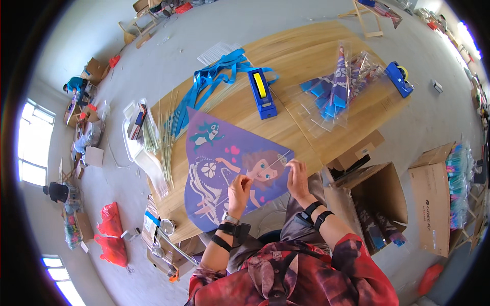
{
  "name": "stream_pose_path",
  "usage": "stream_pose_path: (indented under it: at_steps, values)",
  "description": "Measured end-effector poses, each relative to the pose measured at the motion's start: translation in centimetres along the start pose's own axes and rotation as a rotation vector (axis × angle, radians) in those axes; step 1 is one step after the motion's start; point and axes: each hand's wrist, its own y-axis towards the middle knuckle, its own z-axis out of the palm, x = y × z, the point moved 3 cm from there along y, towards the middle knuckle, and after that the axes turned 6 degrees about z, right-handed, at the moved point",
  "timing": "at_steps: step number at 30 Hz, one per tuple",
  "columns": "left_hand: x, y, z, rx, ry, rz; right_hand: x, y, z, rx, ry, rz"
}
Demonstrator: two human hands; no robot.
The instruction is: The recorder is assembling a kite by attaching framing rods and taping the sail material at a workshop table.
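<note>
A purple triangular kite sheet [199, 168], printed with a cartoon girl, hearts and a small blue animal, lies over the table's near edge. Over its lower middle, my left hand [239, 193] is closed in a pinch; whatever is between the fingertips is too small to make out. My right hand [298, 178] is closed at the sheet's right corner, thumb and forefinger together. Thin pale lines cross the sheet by those fingertips, perhaps a fine stick, but I cannot tell. Beyond the sheet stands a blue tape dispenser [263, 104] with a yellow roll.
Blue ribbon strips [204, 84] and thin sticks [167, 137] lie on the wooden table [301, 51], left. Bagged folded kites [337, 94] and a second tape dispenser [399, 80] are at right. An open cardboard box [380, 191] stands right of my legs. Red bags [109, 234] lie on the floor.
</note>
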Motion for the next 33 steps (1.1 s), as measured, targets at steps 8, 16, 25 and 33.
stream_pose_path:
  at_steps: [8, 16, 25, 33]
  values:
    - [-0.1, 0.8, 1.4, 0.024, 0.072, 0.024, -1.8, 1.3, -1.3, -0.132, -0.177, 0.149]
    - [0.6, 1.5, 1.9, 0.058, 0.117, 0.037, -2.1, 1.2, -1.0, -0.127, -0.186, 0.171]
    - [0.1, 1.9, 1.8, 0.088, 0.146, 0.03, -1.6, 0.8, -0.9, -0.033, -0.297, 0.109]
    - [0.2, 3.2, 1.4, 0.191, 0.22, 0.108, -1.7, 1.1, -1.0, -0.047, -0.312, 0.102]
